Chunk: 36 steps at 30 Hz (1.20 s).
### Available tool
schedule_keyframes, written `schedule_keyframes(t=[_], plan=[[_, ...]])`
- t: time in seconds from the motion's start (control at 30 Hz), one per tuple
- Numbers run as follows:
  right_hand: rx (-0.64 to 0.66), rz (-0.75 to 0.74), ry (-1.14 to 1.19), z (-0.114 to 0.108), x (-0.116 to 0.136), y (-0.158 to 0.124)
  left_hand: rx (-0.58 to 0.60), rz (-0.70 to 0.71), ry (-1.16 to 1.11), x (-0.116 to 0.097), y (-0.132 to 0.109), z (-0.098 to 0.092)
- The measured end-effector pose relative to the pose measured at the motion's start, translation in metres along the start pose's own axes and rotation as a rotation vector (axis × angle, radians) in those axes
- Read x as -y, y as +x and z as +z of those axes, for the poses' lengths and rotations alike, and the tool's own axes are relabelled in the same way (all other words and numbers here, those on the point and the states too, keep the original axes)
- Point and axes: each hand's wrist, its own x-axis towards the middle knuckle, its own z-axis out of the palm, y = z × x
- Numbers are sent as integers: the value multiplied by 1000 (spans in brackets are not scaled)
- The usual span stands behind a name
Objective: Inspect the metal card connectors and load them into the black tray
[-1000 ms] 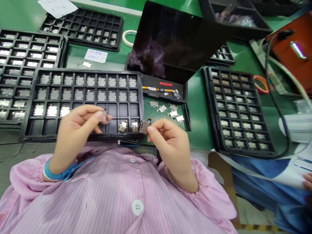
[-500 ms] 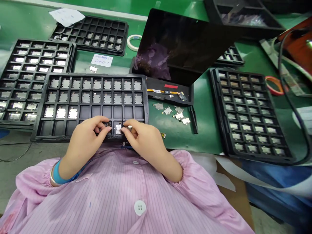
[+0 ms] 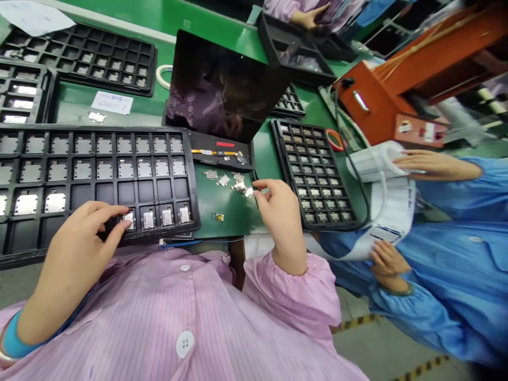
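The loose metal parts (image 3: 228, 180) lie on the bench (image 3: 238, 218) just right of the front tray (image 3: 192, 182), directly ahead of your right hand (image 3: 280, 211), the nearer one. Its thumb and forefinger touch the rightmost piece, but I cannot tell whether they grip it. Your left hand (image 3: 75, 238), fingers open, rests on a seated part (image 3: 128, 218) in that tray's front row.

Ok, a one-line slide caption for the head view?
Left hand fingers a metal part in the black tray; right hand reaches loose parts beside it.
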Motion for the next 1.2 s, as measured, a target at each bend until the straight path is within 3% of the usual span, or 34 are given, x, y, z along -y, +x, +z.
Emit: schedule_keyframes(t=[0.13, 0.33, 0.6, 1.2], plan=[[168, -38, 41, 3, -21, 7, -28, 28, -8, -7, -1, 1], [228, -14, 81, 13, -13, 6, 11, 44, -37, -11, -3, 2], [274, -272, 20, 10, -5, 9, 28, 51, -47, -12, -3, 2], [346, -83, 146, 11, -9, 14, 47, 63, -68, -10, -3, 4]])
